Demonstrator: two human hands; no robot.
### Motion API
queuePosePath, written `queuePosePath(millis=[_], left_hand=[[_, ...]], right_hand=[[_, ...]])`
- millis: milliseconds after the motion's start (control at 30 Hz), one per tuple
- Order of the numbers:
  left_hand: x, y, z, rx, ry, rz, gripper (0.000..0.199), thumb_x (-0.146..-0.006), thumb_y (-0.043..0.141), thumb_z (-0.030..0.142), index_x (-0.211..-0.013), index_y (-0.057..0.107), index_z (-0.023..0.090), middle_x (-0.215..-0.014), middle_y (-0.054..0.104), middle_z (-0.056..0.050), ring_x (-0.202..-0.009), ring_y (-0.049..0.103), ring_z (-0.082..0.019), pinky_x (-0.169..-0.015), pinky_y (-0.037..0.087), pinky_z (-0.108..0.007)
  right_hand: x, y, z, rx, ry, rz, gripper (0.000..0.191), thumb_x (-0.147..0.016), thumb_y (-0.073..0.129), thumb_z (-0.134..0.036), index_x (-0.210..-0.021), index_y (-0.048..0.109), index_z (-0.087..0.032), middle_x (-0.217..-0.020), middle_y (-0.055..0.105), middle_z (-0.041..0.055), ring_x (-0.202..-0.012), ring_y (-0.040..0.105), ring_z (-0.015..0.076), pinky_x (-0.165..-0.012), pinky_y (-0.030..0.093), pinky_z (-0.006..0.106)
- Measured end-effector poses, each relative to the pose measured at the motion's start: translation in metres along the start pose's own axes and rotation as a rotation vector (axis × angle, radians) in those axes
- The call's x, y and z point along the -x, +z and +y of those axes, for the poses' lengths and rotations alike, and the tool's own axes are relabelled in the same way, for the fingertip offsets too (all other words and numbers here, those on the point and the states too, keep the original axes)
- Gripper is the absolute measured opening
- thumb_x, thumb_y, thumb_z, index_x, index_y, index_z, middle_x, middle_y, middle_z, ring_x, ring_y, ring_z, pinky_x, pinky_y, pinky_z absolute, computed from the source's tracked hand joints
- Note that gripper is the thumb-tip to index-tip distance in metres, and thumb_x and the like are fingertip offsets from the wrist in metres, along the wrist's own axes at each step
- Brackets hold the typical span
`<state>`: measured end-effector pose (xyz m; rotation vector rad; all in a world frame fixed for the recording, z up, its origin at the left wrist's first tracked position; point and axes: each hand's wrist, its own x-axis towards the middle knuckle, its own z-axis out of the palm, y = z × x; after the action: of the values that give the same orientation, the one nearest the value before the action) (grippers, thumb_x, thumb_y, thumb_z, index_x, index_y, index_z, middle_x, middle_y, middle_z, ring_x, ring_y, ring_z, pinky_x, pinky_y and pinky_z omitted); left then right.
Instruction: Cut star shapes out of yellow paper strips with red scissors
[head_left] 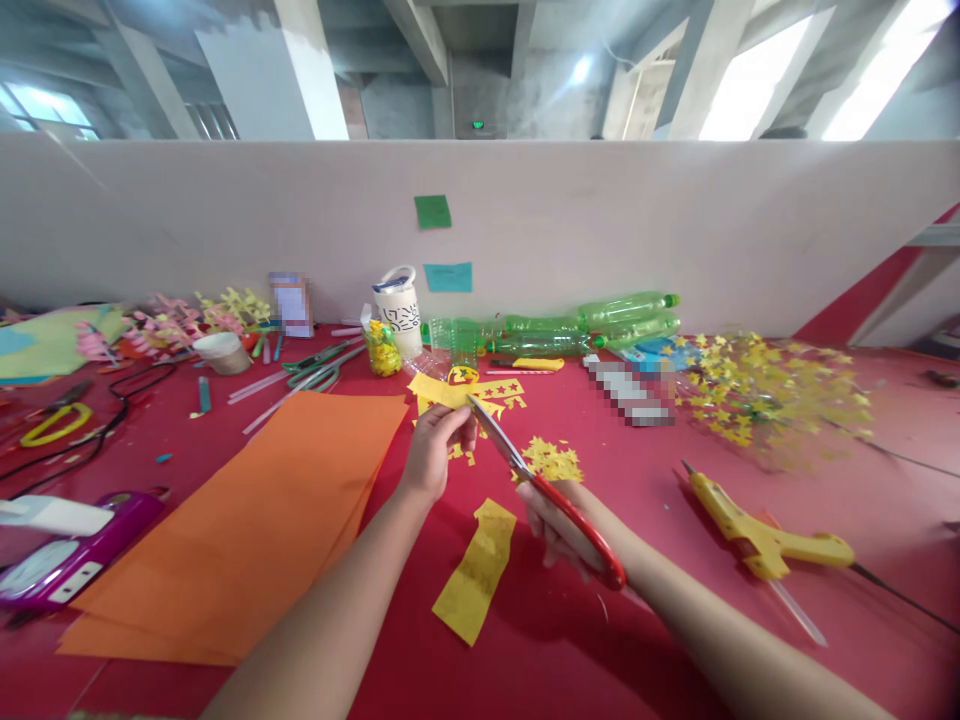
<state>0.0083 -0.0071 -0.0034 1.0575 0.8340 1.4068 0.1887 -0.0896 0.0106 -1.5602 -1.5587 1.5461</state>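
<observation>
My left hand (433, 452) pinches a strip of yellow paper (435, 390) at the middle of the red table. In my right hand (562, 520) are red-handled scissors (574, 515), their blade tips touching the right end of that strip. Just beyond lie yellow scraps with star-shaped holes (506, 392). A pile of small yellow stars (553, 460) rests beside the scissors, partly behind them. Below my hands, another yellow piece (476, 575) lies flat on the table.
Orange sheets (247, 510) cover the left side, near a purple power strip (112, 540). A yellow glue gun (772, 535) and a star-decorated bunch (765, 395) are at right. Green bottles (547, 335) and a white cup (399, 312) stand or lie along the wall (300, 220).
</observation>
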Motion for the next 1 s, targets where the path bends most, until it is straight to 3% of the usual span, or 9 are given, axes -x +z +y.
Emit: queuePosePath(millis=[400, 667, 833, 1000], left_hand=[[-0.0008, -0.0015, 0.0026, 0.027, 0.01, -0.029, 0.021, -0.077, 0.062, 0.028, -0.062, 0.058, 0.014, -0.054, 0.056, 0.001, -0.046, 0.048, -0.007, -0.045, 0.034, -0.021], [-0.0053, -0.0043, 0.006, 0.081, 0.03, 0.037, 0.013, -0.076, 0.062, 0.026, -0.069, 0.056, 0.016, -0.059, 0.06, 0.002, -0.05, 0.054, -0.009, -0.049, 0.041, -0.02], [-0.0059, -0.0057, 0.0077, 0.004, 0.05, 0.013, 0.015, -0.077, 0.061, 0.027, -0.068, 0.056, 0.016, -0.057, 0.059, 0.002, -0.048, 0.053, -0.008, -0.049, 0.041, -0.02], [-0.0073, -0.0097, 0.0088, -0.1, 0.095, -0.024, 0.016, -0.078, 0.06, 0.027, -0.067, 0.054, 0.016, -0.056, 0.057, 0.003, -0.048, 0.051, -0.008, -0.049, 0.04, -0.02]], right_hand=[[-0.001, -0.0029, -0.0022, 0.015, 0.001, 0.01, 0.056, -0.077, 0.05, -0.071, -0.06, 0.047, -0.018, -0.038, 0.041, -0.0061, -0.025, 0.04, 0.0068, -0.024, 0.024, 0.016], [-0.0017, -0.0035, 0.0008, 0.033, 0.0, 0.022, 0.056, -0.076, 0.052, -0.071, -0.058, 0.047, -0.018, -0.037, 0.041, -0.0061, -0.026, 0.042, 0.0073, -0.026, 0.029, 0.017], [-0.0024, -0.0063, 0.0031, 0.042, 0.002, -0.011, 0.058, -0.078, 0.047, -0.073, -0.062, 0.051, -0.017, -0.04, 0.05, -0.003, -0.026, 0.04, 0.0068, -0.026, 0.028, 0.017], [-0.0014, -0.0097, 0.0009, 0.071, 0.007, -0.014, 0.056, -0.079, 0.048, -0.071, -0.062, 0.05, -0.018, -0.036, 0.045, -0.0051, -0.029, 0.043, 0.0084, -0.029, 0.03, 0.017]])
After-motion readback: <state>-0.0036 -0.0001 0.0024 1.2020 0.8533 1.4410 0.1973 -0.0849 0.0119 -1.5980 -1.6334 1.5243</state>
